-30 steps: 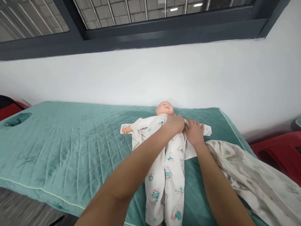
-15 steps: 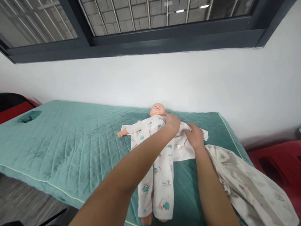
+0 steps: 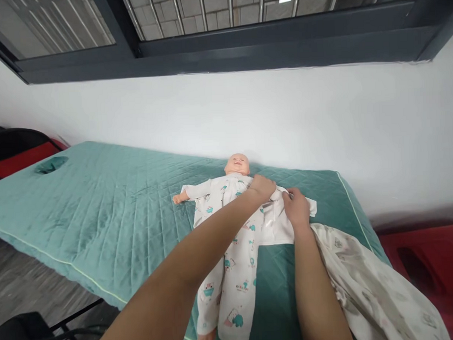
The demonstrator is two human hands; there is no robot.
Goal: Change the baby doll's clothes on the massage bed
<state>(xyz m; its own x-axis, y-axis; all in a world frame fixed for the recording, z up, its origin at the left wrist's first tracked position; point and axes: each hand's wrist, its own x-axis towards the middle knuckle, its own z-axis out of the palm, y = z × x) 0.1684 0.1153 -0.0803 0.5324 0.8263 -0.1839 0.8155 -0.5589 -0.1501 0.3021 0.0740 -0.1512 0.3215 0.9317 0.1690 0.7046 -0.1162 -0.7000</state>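
Beyond the doll [image 3: 237,164] you face a white wall [image 3: 247,114], a dark-framed window [image 3: 226,56] set above. Under the doll, the green quilted bed [image 3: 120,208] spreads widest to your left of it; the near edge runs by its feet, and a patterned cloth [image 3: 382,278] to your right of it drapes toward that side's edge. The doll lies face up, long axis running away from you, head toward the wall. It wears printed trousers [image 3: 238,283]; a white shirt [image 3: 278,225] fans out beside it. Your right hand [image 3: 296,207] grips the shirt; your left hand [image 3: 263,187] is at the doll's shoulder, its grasp impossible to tell.
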